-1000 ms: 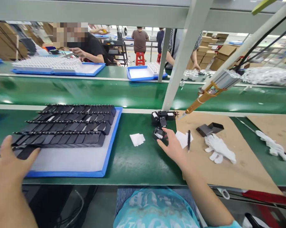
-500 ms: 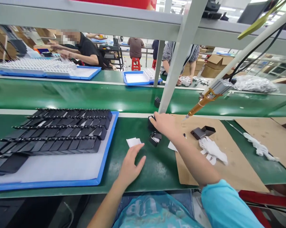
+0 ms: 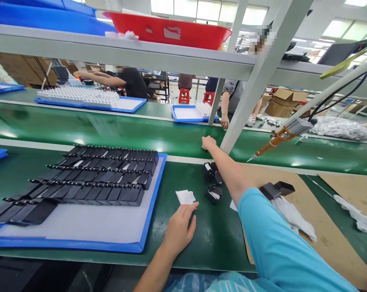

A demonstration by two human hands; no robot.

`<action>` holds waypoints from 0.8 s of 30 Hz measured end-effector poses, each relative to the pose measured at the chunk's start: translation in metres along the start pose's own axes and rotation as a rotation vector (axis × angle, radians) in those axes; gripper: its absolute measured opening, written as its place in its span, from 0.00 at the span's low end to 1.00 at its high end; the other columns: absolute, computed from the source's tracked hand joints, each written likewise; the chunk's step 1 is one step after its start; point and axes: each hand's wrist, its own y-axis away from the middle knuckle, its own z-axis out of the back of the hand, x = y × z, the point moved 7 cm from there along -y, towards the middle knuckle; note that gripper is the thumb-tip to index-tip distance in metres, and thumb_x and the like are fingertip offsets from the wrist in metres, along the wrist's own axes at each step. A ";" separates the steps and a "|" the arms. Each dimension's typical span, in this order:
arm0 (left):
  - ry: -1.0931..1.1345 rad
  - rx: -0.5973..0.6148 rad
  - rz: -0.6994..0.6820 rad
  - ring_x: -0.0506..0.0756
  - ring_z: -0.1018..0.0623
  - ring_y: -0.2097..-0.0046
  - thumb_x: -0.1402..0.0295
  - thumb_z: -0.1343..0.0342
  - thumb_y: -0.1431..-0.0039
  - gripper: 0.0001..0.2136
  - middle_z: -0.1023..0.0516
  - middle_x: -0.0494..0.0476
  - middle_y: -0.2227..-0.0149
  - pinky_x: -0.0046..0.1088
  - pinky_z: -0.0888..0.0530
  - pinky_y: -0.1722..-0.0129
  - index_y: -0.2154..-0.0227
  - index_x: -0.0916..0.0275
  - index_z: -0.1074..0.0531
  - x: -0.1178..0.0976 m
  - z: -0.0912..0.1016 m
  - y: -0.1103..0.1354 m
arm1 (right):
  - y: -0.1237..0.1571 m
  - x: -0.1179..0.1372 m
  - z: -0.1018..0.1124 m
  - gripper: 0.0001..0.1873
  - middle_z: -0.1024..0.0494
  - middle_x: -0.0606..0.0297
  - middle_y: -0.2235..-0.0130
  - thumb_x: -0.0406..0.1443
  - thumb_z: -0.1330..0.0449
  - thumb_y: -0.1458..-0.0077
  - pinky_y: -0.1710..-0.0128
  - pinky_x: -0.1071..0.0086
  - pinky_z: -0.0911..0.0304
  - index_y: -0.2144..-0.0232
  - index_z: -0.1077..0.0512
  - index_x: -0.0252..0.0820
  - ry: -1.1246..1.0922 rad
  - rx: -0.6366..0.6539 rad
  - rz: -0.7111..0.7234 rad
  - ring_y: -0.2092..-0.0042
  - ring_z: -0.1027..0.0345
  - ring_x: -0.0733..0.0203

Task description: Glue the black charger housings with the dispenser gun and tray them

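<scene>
My left hand [image 3: 179,228] rests low over the green bench, fingers apart, its fingertips by a small stack of white paper slips [image 3: 185,197]. Stretched far forward, my right hand [image 3: 208,142] is over the green belt with its fingers curled closed; whatever they grip is hidden. Nearer than that hand, small black boxes [image 3: 213,194] with white slips in them lie on the bench, and more black boxes [image 3: 208,172] sit partly behind my right forearm. To the left, a blue-rimmed tray [image 3: 163,170] bears rows of black boxes [image 3: 104,184].
An orange-bodied tool [image 3: 270,145] hangs at the right over brown cardboard [image 3: 244,239] with open black cases [image 3: 277,188] and a white glove [image 3: 296,217]. A shelf post [image 3: 247,101] rises beside my right arm. Across the belt, a co-worker's hand [image 3: 225,121] hangs at its edge.
My right hand has moved forward from the black boxes to the belt, where a small black piece was showing. The view has tilted up. My left hand stays by the slips.
</scene>
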 end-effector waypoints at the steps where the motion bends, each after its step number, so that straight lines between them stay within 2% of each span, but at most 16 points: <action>1: 0.002 -0.004 0.004 0.55 0.23 0.54 0.76 0.53 0.36 0.19 0.23 0.58 0.56 0.35 0.23 0.54 0.43 0.58 0.39 0.000 0.000 0.001 | 0.006 0.005 0.003 0.20 0.28 0.56 0.47 0.41 0.42 0.39 0.52 0.55 0.30 0.48 0.32 0.39 -0.023 -0.001 0.049 0.50 0.29 0.55; 3: 0.008 -0.033 0.023 0.55 0.23 0.54 0.75 0.52 0.36 0.19 0.24 0.58 0.56 0.35 0.23 0.54 0.44 0.57 0.39 0.002 0.002 0.002 | 0.029 0.015 0.009 0.20 0.28 0.57 0.46 0.40 0.42 0.38 0.51 0.57 0.31 0.46 0.33 0.41 -0.075 -0.006 0.172 0.50 0.30 0.56; 5: 0.013 -0.103 0.056 0.56 0.24 0.52 0.74 0.51 0.36 0.18 0.26 0.59 0.53 0.35 0.23 0.54 0.44 0.57 0.39 0.003 0.008 0.003 | 0.069 0.026 0.010 0.21 0.29 0.59 0.47 0.38 0.43 0.39 0.49 0.64 0.34 0.44 0.35 0.46 -0.133 -0.005 0.321 0.49 0.31 0.59; 7: 0.023 -0.199 0.087 0.57 0.25 0.49 0.70 0.46 0.37 0.20 0.29 0.62 0.48 0.35 0.23 0.54 0.44 0.57 0.40 0.002 0.015 0.004 | 0.121 0.035 0.002 0.20 0.29 0.64 0.47 0.37 0.41 0.42 0.47 0.68 0.36 0.47 0.34 0.49 -0.194 0.002 0.486 0.48 0.33 0.62; 8: 0.024 -0.240 0.098 0.59 0.26 0.48 0.68 0.43 0.39 0.23 0.31 0.64 0.47 0.36 0.23 0.54 0.43 0.58 0.41 0.001 0.018 0.005 | 0.152 0.043 -0.003 0.20 0.29 0.62 0.49 0.36 0.41 0.44 0.49 0.67 0.36 0.49 0.34 0.45 -0.263 -0.006 0.636 0.49 0.32 0.59; 9: 0.019 -0.265 0.102 0.60 0.28 0.46 0.65 0.40 0.41 0.27 0.33 0.66 0.45 0.38 0.23 0.53 0.42 0.59 0.43 -0.001 0.019 0.006 | 0.180 0.047 -0.015 0.19 0.28 0.61 0.51 0.35 0.41 0.45 0.53 0.67 0.35 0.50 0.34 0.44 -0.295 0.017 0.712 0.52 0.31 0.59; 11: -0.020 -0.259 0.098 0.64 0.31 0.43 0.61 0.35 0.47 0.35 0.36 0.68 0.43 0.43 0.25 0.49 0.40 0.60 0.46 -0.008 0.017 0.007 | 0.221 0.047 -0.045 0.16 0.28 0.60 0.54 0.34 0.44 0.45 0.62 0.67 0.34 0.53 0.33 0.41 -0.240 0.063 0.694 0.61 0.29 0.60; 14: -0.078 -0.145 0.083 0.66 0.32 0.41 0.61 0.32 0.52 0.41 0.36 0.69 0.43 0.50 0.29 0.45 0.39 0.60 0.48 -0.016 0.003 0.008 | 0.253 0.041 -0.083 0.16 0.27 0.56 0.56 0.35 0.46 0.44 0.69 0.66 0.36 0.53 0.32 0.37 -0.147 0.119 0.569 0.66 0.29 0.58; 16: -0.063 -0.067 0.086 0.65 0.30 0.43 0.63 0.33 0.50 0.40 0.34 0.67 0.44 0.49 0.29 0.45 0.38 0.58 0.49 -0.018 -0.007 0.009 | 0.261 0.030 -0.087 0.19 0.27 0.55 0.52 0.40 0.45 0.41 0.68 0.65 0.34 0.49 0.33 0.38 -0.259 0.130 0.534 0.65 0.27 0.59; 18: -0.019 -0.022 0.125 0.63 0.28 0.45 0.65 0.35 0.48 0.38 0.32 0.65 0.46 0.46 0.27 0.47 0.38 0.57 0.50 -0.015 -0.011 0.009 | 0.263 0.007 -0.072 0.22 0.27 0.58 0.49 0.46 0.43 0.41 0.65 0.66 0.32 0.47 0.34 0.45 -0.478 0.094 0.516 0.63 0.27 0.61; 20: 0.053 0.031 0.186 0.61 0.26 0.47 0.70 0.37 0.47 0.38 0.30 0.63 0.47 0.43 0.27 0.48 0.37 0.56 0.52 -0.010 -0.010 0.007 | 0.256 -0.036 -0.046 0.20 0.24 0.62 0.53 0.48 0.41 0.43 0.66 0.67 0.31 0.51 0.32 0.49 -0.688 -0.059 0.424 0.63 0.27 0.61; 21: 0.101 0.079 0.214 0.59 0.25 0.48 0.72 0.39 0.48 0.39 0.29 0.62 0.47 0.42 0.27 0.48 0.37 0.55 0.53 -0.008 -0.009 0.005 | 0.253 -0.065 -0.030 0.15 0.23 0.63 0.60 0.47 0.40 0.44 0.68 0.66 0.31 0.56 0.29 0.49 -0.769 -0.228 0.355 0.65 0.27 0.61; 22: 0.157 0.141 0.232 0.58 0.24 0.48 0.75 0.41 0.48 0.39 0.29 0.62 0.46 0.41 0.27 0.47 0.37 0.54 0.53 -0.007 -0.008 0.003 | 0.251 -0.097 -0.014 0.11 0.24 0.64 0.63 0.45 0.40 0.44 0.67 0.66 0.31 0.60 0.29 0.49 -0.842 -0.445 0.265 0.66 0.28 0.61; 23: 0.213 0.202 0.241 0.58 0.24 0.48 0.77 0.43 0.48 0.38 0.29 0.62 0.44 0.40 0.27 0.46 0.36 0.54 0.53 -0.007 -0.008 0.002 | 0.253 -0.133 0.002 0.08 0.25 0.63 0.64 0.44 0.41 0.43 0.66 0.64 0.31 0.62 0.29 0.49 -0.912 -0.732 0.148 0.64 0.28 0.60; 24: 0.265 0.250 0.243 0.57 0.24 0.47 0.78 0.44 0.48 0.38 0.29 0.62 0.43 0.39 0.27 0.45 0.36 0.53 0.52 -0.008 -0.006 0.001 | 0.257 -0.163 0.011 0.09 0.26 0.62 0.60 0.42 0.40 0.44 0.62 0.62 0.31 0.60 0.31 0.50 -0.977 -0.980 0.069 0.60 0.28 0.58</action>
